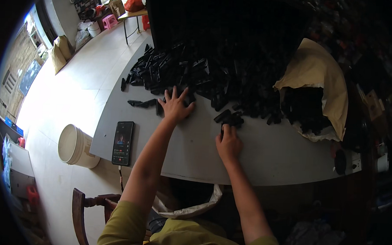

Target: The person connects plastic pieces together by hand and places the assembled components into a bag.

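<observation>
A large heap of small black plastic pieces (198, 72) covers the far part of the grey table (190, 148). My left hand (175, 107) lies with fingers spread at the heap's near edge, touching some pieces; what is under the palm is hidden. Left of it, several loose pieces (142, 103) form a short row. Nearer the middle, my right hand (229, 146) has its fingers curled on a dark piece at the edge of a small cluster of black pieces (232, 118). The exact shape of that piece is too dark to make out.
At the right, an open brown paper sack (314, 70) holds more black pieces. A phone (123, 141) with a cable lies at the table's left. Beyond stand a white bucket (77, 147) and a wooden chair (80, 214). Below the table's near edge is a pale open sack (192, 210).
</observation>
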